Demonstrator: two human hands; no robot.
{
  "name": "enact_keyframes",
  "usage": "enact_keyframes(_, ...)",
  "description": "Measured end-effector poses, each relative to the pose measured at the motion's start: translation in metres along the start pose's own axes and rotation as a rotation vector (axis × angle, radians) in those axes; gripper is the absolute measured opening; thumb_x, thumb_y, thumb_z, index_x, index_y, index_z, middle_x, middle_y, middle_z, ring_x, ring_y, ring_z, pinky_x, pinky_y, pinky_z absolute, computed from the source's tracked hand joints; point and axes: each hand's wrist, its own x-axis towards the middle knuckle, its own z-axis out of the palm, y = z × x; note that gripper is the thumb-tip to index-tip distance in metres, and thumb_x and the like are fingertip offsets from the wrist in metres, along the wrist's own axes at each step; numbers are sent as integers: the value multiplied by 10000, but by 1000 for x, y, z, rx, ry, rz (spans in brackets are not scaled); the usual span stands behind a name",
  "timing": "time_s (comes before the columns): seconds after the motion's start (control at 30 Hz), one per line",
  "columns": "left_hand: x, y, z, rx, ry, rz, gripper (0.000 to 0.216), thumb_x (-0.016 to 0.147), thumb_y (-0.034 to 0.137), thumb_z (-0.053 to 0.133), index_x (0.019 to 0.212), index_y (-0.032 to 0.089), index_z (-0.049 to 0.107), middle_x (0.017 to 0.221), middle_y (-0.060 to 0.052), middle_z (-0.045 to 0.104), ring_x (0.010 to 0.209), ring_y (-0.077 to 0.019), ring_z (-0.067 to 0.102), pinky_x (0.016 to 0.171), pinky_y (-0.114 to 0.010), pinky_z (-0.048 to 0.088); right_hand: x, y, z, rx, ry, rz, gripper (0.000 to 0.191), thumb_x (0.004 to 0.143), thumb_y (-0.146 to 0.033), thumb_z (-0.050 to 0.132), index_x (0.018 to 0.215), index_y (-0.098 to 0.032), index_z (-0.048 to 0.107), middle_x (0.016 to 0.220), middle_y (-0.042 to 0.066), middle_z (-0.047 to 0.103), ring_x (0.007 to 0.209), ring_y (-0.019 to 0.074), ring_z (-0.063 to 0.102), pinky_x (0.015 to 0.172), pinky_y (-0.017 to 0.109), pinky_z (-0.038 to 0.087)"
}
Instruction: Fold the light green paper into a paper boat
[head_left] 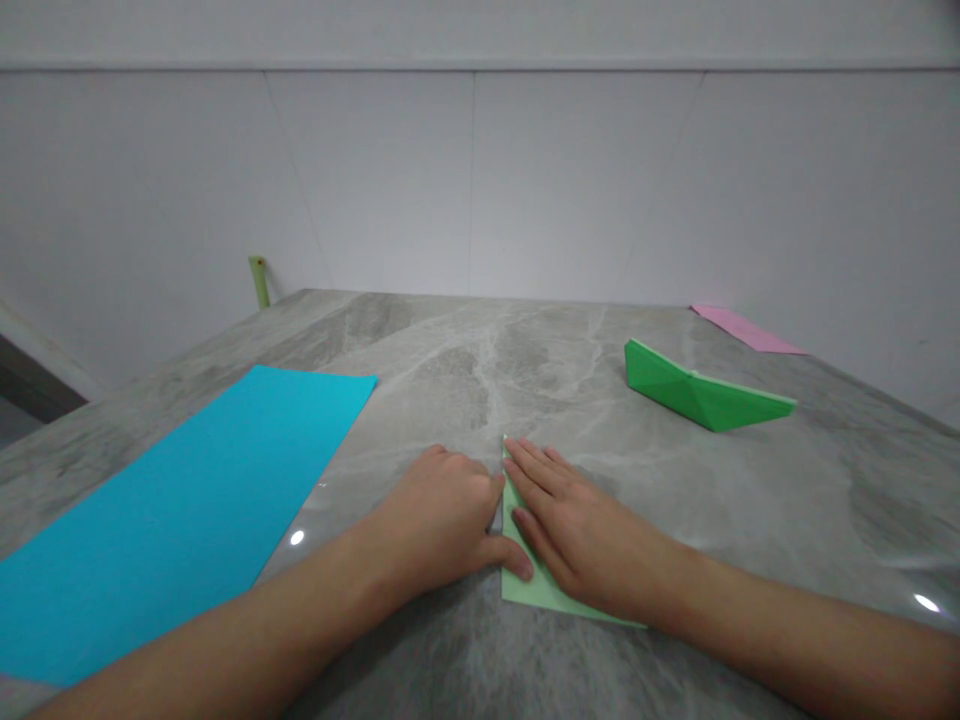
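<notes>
A light green folded paper lies near the front of the grey table. The right hand lies flat and wide open on it. The left hand is curled just beside, thumb on the paper; I cannot tell if it grips. A blue sheet lies left, a green paper boat right.
</notes>
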Motion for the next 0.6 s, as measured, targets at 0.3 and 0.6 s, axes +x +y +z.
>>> enact_keyframes(0.3,-1,2,0,9,9,30,512,728,639,610,882,153,651,787,-67,696,746,-249,657,697,-345,460,-1,-1,3,26,27,35,474,922,-210,382,1327,23,458,1434,285,345,1355,348,300,1074,526,341)
enact_keyframes(0.6,0,3,-1,3,-1,36,513,729,630,611,869,140,664,784,-75,693,744,-269,658,683,-365,464,-2,1,3,10,14,11,473,925,-212,374,1327,22,459,1424,283,367,1351,341,312,1080,510,339)
